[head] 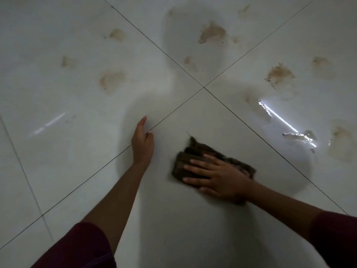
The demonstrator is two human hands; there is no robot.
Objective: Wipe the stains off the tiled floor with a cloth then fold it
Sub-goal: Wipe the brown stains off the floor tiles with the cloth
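A dark brown cloth (195, 151) lies bunched on the pale tiled floor (173, 219), on the near tile. My right hand (218, 176) lies flat on top of it, fingers spread and pointing left. My left hand (143, 142) rests on the floor to the left of the cloth, fingers partly curled, holding nothing, beside a grout line. Several brown stains mark the tiles further away, such as a large one (212, 32) at the top, one (279, 74) at the right and one (112, 80) at the left.
Thin dark grout lines cross at a point (203, 87) ahead of my hands. A wet patch with a bright light reflection (286, 122) lies to the right of the cloth. My shadow falls over the middle of the floor.
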